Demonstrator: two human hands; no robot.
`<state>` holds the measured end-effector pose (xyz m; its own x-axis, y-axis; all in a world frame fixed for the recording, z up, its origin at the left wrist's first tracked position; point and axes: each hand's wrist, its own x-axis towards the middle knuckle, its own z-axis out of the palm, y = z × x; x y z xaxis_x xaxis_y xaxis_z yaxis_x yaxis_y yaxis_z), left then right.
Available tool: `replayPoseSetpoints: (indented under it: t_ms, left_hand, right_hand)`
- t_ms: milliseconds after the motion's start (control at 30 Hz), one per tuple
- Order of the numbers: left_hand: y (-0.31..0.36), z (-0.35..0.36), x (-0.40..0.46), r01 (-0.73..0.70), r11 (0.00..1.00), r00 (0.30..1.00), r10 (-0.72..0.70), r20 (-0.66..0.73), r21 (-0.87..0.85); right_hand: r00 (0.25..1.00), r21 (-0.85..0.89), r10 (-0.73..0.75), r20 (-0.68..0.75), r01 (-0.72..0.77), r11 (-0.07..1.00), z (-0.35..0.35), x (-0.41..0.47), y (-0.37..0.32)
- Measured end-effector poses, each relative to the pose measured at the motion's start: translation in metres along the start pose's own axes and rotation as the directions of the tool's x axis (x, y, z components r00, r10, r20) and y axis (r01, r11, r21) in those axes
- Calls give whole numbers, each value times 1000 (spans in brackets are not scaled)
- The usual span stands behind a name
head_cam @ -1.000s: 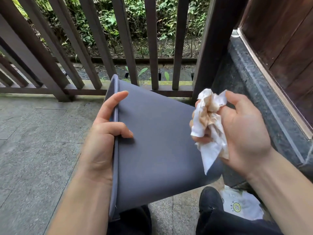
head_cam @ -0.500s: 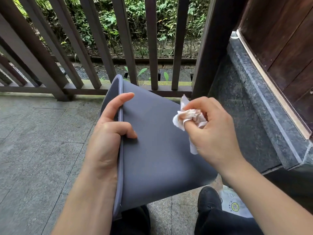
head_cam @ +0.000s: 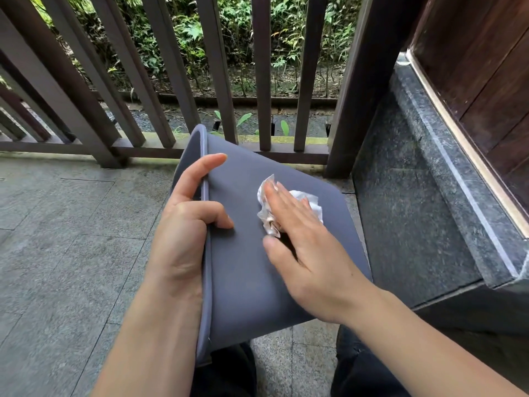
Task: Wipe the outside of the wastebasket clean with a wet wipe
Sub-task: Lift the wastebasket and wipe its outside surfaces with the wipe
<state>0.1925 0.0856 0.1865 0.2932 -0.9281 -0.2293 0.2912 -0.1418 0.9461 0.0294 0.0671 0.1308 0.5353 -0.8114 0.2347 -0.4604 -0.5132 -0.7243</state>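
The left hand [head_cam: 183,224] has its grip clenched around the wastebasket [head_cam: 246,253] rim. The right hand [head_cam: 303,242], grip released and flat, presses the wet wipe [head_cam: 312,202] onto its side.

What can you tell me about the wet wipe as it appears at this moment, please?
The wet wipe is a crumpled white wad with brownish stains at its lower edge. It lies on the upturned grey side wall of the wastebasket, which is tipped on its side. The right hand presses it flat with straight fingers, covering its middle, so only its edges show around the fingers. The left hand does not touch it.
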Motion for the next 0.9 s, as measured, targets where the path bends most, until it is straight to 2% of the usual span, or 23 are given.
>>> replayPoseSetpoints:
  t_ms: [133,333,400,433,500,567,633,700,800,900]
  left_hand:
    - [-1,1,-1,-3,1000,1000,3,16,-14]
    - [-3,-4,0,-3,1000,1000,3,27,-15]
    - [-2,-7,-1,-15,1000,1000,15,21,-9]
    - [-1,-8,-2,-22,1000,1000,22,16,-7]
    - [-1,-9,-3,-35,999,999,36,16,-17]
    - [0,-9,-5,-51,998,998,52,41,-33]
    - [0,-6,-6,-74,997,993,75,91,-15]
    - [-4,-2,-6,-109,994,985,105,138,22]
    - [-10,2,-2,-148,989,961,148,233,-17]
    - [-14,0,-1,-180,983,933,185,310,-46]
  right_hand:
    - [997,128,73,-21,-69,989,1,3,-3]
    - [989,-22,-151,8,151,988,17,5,-5]
    - [989,-74,-146,30,148,986,14,10,12]
    - [997,-74,-79,17,80,994,9,14,25]
    - [983,0,179,-49,-179,984,-8,21,54]
    - [899,98,429,-85,-421,902,-25,25,74]
    - [862,169,499,-92,-481,860,-29,28,76]
    - [906,217,410,-109,-381,899,-22,33,57]
    - [988,106,98,-121,-85,991,-3,32,10]
    - [986,-15,-152,-66,151,988,2,21,-9]
